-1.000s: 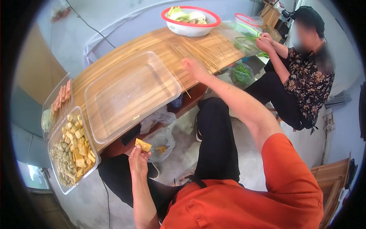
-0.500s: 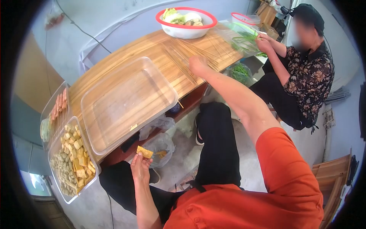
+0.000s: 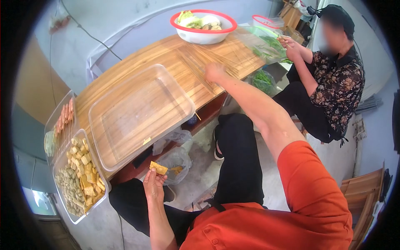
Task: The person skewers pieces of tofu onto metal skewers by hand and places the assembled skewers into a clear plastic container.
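Observation:
My left hand [image 3: 154, 183] pinches a golden-brown piece of fried tofu [image 3: 158, 168] in front of the table's edge. On the tabletop, my right hand [image 3: 215, 73] is closed over the near part of the thin wooden skewers [image 3: 196, 66]; what its fingers hold, if anything, is hidden. A large clear tray [image 3: 141, 114] lies left of that hand, with a small yellowish scrap near its front edge. At the far left, a clear container [image 3: 109, 189] holds tofu cubes [image 3: 85, 160] and greyish pieces [image 3: 68, 183].
A red-rimmed bowl [image 3: 203, 36] of vegetables stands at the table's back. Skewered pink pieces [image 3: 64, 116] fill a container at far left. A person [image 3: 337, 79] sits at the right, hands near greens [image 3: 271, 41]. Plastic bags [image 3: 175, 164] hang below the table's front edge.
My right hand has moved down onto the skewers' near part and closed. My left hand, still holding the tofu, is slightly lower. The other person's hands have shifted, and the long green stalk no longer shows in them.

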Demonstrator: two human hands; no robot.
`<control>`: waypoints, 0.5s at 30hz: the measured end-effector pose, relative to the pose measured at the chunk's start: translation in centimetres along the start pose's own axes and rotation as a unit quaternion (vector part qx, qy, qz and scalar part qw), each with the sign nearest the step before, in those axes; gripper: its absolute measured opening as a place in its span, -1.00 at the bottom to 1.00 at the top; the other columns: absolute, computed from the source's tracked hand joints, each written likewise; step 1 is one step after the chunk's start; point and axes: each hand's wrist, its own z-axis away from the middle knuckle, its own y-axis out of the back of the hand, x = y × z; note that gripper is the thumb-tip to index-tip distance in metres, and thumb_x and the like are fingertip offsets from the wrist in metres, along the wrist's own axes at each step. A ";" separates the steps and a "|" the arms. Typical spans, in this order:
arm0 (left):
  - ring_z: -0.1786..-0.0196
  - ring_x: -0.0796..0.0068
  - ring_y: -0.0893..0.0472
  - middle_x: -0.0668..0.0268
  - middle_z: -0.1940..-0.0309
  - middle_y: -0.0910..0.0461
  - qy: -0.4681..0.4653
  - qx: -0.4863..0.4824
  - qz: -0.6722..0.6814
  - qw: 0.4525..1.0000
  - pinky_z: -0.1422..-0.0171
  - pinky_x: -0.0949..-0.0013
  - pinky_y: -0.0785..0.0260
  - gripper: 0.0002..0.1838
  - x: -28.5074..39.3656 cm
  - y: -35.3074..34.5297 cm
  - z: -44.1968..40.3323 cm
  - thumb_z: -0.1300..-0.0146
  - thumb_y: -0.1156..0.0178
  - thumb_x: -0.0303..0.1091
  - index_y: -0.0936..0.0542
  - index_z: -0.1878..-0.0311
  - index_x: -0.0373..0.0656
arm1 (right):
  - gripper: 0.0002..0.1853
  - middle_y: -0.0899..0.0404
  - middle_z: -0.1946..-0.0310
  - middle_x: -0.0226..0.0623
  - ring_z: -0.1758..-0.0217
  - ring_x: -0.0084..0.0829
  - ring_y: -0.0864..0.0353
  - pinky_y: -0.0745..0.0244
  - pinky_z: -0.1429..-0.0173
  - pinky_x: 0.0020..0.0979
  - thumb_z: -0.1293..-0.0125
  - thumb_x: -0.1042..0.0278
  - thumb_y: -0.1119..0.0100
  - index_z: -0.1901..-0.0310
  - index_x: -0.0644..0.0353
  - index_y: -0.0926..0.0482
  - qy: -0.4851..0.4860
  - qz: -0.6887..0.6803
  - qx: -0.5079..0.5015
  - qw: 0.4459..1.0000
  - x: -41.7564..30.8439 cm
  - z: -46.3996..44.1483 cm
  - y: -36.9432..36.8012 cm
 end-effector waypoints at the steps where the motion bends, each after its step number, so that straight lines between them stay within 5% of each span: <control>1: 0.20 0.48 -0.61 0.29 0.23 -0.62 0.002 0.005 0.000 1.000 0.19 0.36 -0.52 -0.81 0.0 -0.1 0.0 -0.38 -0.17 -0.28 -0.56 0.10 -0.19 | -0.71 -0.68 0.14 -0.03 0.02 -0.12 -0.67 -0.56 0.01 -0.15 -0.11 0.31 -0.15 0.16 0.20 -0.69 0.010 0.000 -0.020 1.000 0.0 0.2 0.5; 5: 0.19 0.47 -0.61 0.30 0.23 -0.62 0.004 0.003 -0.001 1.000 0.17 0.35 -0.51 -0.81 -0.1 -0.1 -0.1 -0.38 -0.17 -0.28 -0.56 0.09 -0.18 | -0.70 -0.68 0.17 -0.01 0.00 -0.09 -0.66 -0.55 -0.02 -0.16 -0.09 0.28 -0.17 0.17 0.21 -0.69 -0.009 -0.035 0.002 0.999 0.4 -0.5 -0.2; 8: 0.19 0.47 -0.61 0.30 0.23 -0.62 0.001 -0.004 0.003 1.000 0.17 0.34 -0.51 -0.82 -0.4 0.0 -0.2 -0.38 -0.16 -0.28 -0.56 0.09 -0.18 | -0.73 -0.69 0.27 -0.02 0.19 -0.17 -0.72 -0.59 0.12 -0.22 -0.09 0.27 -0.17 0.24 0.24 -0.69 0.011 -0.044 0.097 0.994 0.8 -1.1 -0.6; 10: 0.19 0.47 -0.61 0.30 0.22 -0.62 0.000 -0.006 0.002 1.000 0.17 0.34 -0.51 -0.82 -0.5 0.2 -0.2 -0.39 -0.15 -0.28 -0.56 0.09 -0.18 | -0.78 -0.68 0.43 -0.12 0.46 -0.34 -0.67 -0.56 0.37 -0.34 -0.09 0.27 -0.17 0.35 0.25 -0.64 0.009 -0.192 -0.084 0.978 1.5 -2.1 0.3; 15: 0.15 0.46 -0.61 0.31 0.19 -0.62 -0.016 -0.030 -0.004 0.999 0.15 0.32 -0.50 -0.81 -0.3 0.4 -0.3 -0.42 -0.10 -0.30 -0.55 0.03 -0.17 | -0.89 -0.55 0.59 -0.39 0.64 -0.57 -0.49 -0.36 0.60 -0.48 -0.14 0.31 -0.15 0.40 0.13 -0.52 0.057 -0.471 -0.053 0.879 1.3 3.4 2.5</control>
